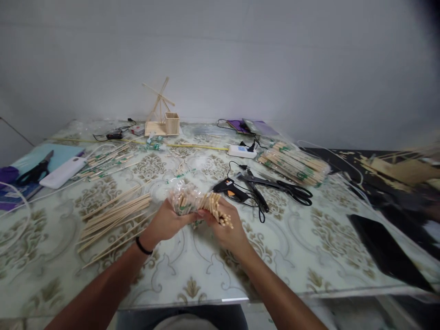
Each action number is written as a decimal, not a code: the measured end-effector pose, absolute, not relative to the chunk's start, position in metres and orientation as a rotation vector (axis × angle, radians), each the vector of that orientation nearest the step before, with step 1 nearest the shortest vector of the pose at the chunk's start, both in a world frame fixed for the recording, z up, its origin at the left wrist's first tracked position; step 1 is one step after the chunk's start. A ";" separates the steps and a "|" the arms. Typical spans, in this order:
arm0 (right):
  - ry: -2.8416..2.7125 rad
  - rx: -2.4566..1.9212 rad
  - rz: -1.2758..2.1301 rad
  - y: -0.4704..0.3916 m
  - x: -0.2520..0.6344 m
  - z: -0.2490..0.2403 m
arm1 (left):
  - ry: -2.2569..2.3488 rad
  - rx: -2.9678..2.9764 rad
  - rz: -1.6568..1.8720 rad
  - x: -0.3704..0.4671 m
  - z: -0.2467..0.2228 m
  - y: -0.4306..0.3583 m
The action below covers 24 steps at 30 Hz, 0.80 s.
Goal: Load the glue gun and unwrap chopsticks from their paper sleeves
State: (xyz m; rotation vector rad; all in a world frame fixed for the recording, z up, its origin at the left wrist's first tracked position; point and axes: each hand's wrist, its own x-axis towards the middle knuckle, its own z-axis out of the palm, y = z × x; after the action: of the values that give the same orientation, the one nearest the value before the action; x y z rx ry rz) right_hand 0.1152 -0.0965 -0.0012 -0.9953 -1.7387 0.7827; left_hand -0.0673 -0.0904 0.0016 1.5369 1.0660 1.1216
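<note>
Over the middle of the table, my left hand [168, 222] and my right hand [227, 229] are closed around a bundle of wooden sticks [213, 205]. Clear plastic wrap [184, 199] covers the bundle's left part, which my left hand grips. From the right hand the bare stick ends poke out toward the lower right. Loose wooden sticks [117, 217] lie on the table left of my left hand. A black glue gun [231, 189] rests just beyond my right hand, with a cutter knife [257, 195] and black scissors [290, 187] beside it.
A windmill model with a box [172, 123] stands at the back. Packed sticks [294, 163] and a white power strip [242, 151] lie back right. Black scissors [37, 169] and a white power bank [63, 172] sit left. A dark phone or tablet [385, 247] lies near the right edge.
</note>
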 end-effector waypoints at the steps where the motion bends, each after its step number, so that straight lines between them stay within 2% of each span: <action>1: -1.740 -0.999 0.787 -0.096 0.115 -0.004 | 1.066 1.544 1.113 -0.068 0.002 -0.089; 15: -1.514 -1.082 0.913 -0.091 0.112 0.013 | 1.077 1.565 1.040 -0.069 -0.013 -0.081; 24: -1.535 -1.077 0.960 -0.089 0.110 -0.013 | 1.085 1.573 0.970 -0.074 -0.003 -0.079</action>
State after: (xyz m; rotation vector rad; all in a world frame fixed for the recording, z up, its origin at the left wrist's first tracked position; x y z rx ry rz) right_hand 0.1104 -0.0893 -0.0134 -1.0770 -1.5350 0.9604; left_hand -0.0739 -0.0785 -0.0032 1.5728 1.0849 0.9695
